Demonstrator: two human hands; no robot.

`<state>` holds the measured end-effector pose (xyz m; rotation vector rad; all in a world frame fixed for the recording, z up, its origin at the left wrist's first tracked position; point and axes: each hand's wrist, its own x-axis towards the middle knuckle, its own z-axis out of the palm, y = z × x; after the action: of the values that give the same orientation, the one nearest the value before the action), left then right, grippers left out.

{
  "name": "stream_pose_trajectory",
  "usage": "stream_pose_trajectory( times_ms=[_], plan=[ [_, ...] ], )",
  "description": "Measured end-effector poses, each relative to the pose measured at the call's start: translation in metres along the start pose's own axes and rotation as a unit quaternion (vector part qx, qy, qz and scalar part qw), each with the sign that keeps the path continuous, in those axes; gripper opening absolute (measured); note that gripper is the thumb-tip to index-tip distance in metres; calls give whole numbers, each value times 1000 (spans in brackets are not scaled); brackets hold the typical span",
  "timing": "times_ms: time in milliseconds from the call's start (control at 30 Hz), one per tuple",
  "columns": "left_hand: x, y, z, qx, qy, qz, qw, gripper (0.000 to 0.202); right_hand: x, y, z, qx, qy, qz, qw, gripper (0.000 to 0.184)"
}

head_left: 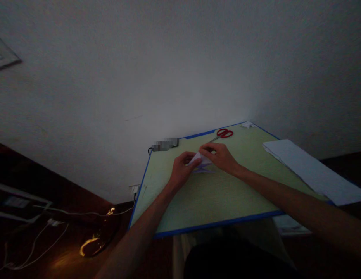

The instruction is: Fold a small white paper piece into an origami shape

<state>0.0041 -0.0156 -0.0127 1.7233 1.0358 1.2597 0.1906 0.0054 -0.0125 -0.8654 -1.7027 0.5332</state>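
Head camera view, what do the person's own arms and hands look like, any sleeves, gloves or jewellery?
Both forearms are bare as far as the picture shows, with no sleeves in view. The left hand and the right hand wear no gloves. No watch, bracelet or ring can be made out, though the light is dim and the fingers are small in the picture, so a thin ring could be missed.

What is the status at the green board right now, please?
Left hand and right hand both pinching the folded white paper. Red scissors lying beyond, apart. Paper stack at right.
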Motion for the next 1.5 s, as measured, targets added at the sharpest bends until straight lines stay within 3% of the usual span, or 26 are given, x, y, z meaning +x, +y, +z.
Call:
stream_pose_trajectory(
  times_ms=[233, 367, 533, 1000, 1500],
  plan=[
    [-4, 4, 3, -34, -20, -39, 998, 45, 0, 0, 3, 1, -17, -5, 1000, 20],
    [-7, 9, 4, -20, -15, -17, 1000, 59, 1, 1, 3, 11, -20, 8, 1000, 20],
    [-7, 7, 4, 25, 16, 5, 1000, 51, 2, 3, 3, 12, -13, 12, 1000, 21],
    [-4, 6, 1, -21, 43, -29, 998, 51, 0, -2, 2, 64, -26, 15, 998, 19],
    [-2, 5, 1, -42, 7, -27, 999, 46, 3, -2, 1, 43, -24, 37, 998, 22]
  ],
)
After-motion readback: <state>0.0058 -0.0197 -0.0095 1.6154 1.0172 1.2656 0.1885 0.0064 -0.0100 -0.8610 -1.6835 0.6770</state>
